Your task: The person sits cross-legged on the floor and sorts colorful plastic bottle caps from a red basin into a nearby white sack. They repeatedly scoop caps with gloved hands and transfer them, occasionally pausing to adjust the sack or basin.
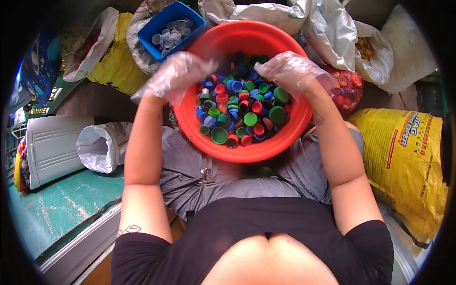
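A round red plastic basin stands in front of me at my lap, with a heap of plastic bottle caps in green, blue, red and black inside. My left hand, in a clear plastic glove, hovers over the basin's left side and is blurred. Over the far right part of the caps is my right hand, also gloved, its fingers bent down toward them. Whether either hand pinches a cap cannot be made out through the blur and glove glare.
Beyond the basin at left sits a blue plastic tub of whitish translucent caps. White woven sacks line the far side. A red mesh bag of caps and a yellow feed sack flank the right. A white bin lies sideways at left.
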Available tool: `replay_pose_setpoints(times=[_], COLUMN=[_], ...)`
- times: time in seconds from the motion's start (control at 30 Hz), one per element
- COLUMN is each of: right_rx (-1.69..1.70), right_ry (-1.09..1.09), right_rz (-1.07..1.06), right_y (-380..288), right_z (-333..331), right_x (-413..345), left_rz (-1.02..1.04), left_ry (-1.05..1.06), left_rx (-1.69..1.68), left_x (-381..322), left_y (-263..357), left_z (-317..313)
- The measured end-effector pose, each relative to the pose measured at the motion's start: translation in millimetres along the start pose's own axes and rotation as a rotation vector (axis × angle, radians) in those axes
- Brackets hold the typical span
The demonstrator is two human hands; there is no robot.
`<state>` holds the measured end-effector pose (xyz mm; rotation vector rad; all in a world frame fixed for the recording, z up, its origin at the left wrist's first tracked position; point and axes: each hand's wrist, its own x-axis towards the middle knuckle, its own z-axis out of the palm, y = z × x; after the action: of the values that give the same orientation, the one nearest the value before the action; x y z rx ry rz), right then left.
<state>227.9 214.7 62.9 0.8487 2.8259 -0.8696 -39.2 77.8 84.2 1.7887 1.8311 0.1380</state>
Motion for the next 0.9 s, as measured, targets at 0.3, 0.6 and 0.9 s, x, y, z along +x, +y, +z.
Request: replay_pose_setpoints(times=[0.3, 0.6, 0.9], right_rx=[-0.398, -0.462, 1.411], right_ry=[-0.323, -0.331, 0.107], right_rz=[-0.154, -0.076, 0.406], right_y=[-45.6, -37.4, 17.2], right_z=[59.9, 81.1, 55.9], right_x=[0.3, 13.3, -0.4], left_rz=[-0.226, -0.243, -0.155], left_ry=[-0.07, 0.26, 0.049], left_rx=[0.021, -1.075, -1.947], left_x=[-25.4, -35.2, -42.3], left_y=[-16.4, -12.7, -11.4], left_z=[97.3, 84.5, 78.1])
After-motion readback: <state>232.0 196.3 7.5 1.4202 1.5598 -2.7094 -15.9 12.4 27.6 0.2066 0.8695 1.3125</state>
